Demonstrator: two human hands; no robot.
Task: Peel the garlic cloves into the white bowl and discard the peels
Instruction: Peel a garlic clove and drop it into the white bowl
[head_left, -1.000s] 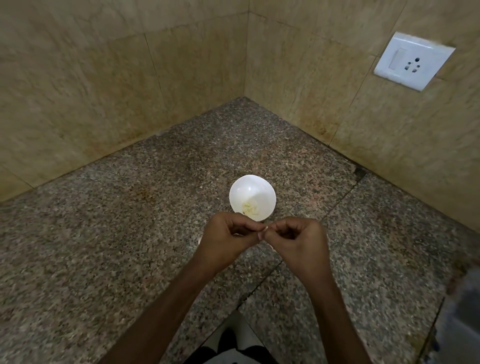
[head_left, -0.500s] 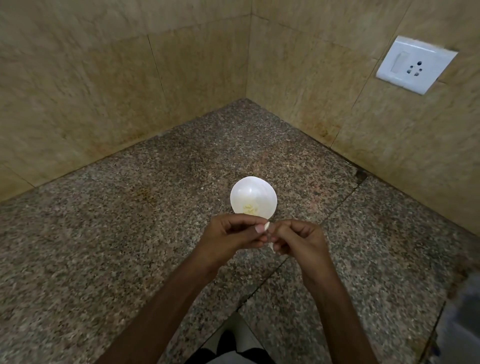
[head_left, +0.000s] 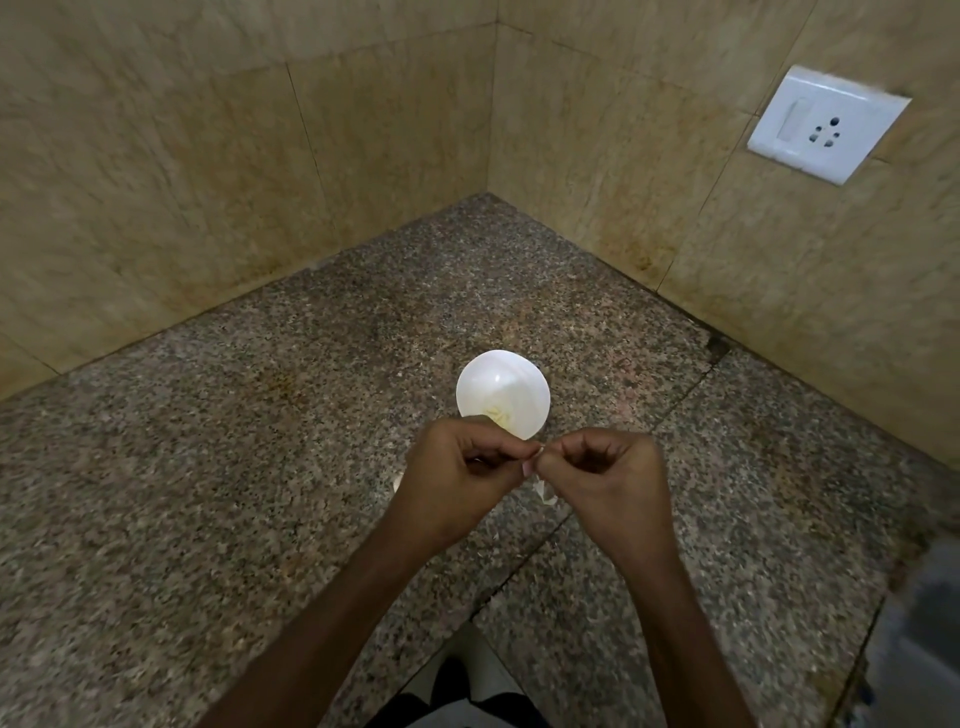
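A small white bowl stands on the granite counter, with a few pale peeled garlic pieces at its near side. Just in front of the bowl, my left hand and my right hand meet fingertip to fingertip, pinching a garlic clove that is almost wholly hidden by the fingers. A thin whitish peel hangs below my right hand's fingers. A small pale scrap shows at the left edge of my left hand.
The speckled granite counter runs into a corner of beige tiled walls. A white switch and socket plate is on the right wall. A counter seam runs diagonally under my right forearm. A blurred grey object sits at the lower right edge.
My hands have drawn slightly apart and the knuckles have turned up. A strip of peel now dangles under the right fingers.
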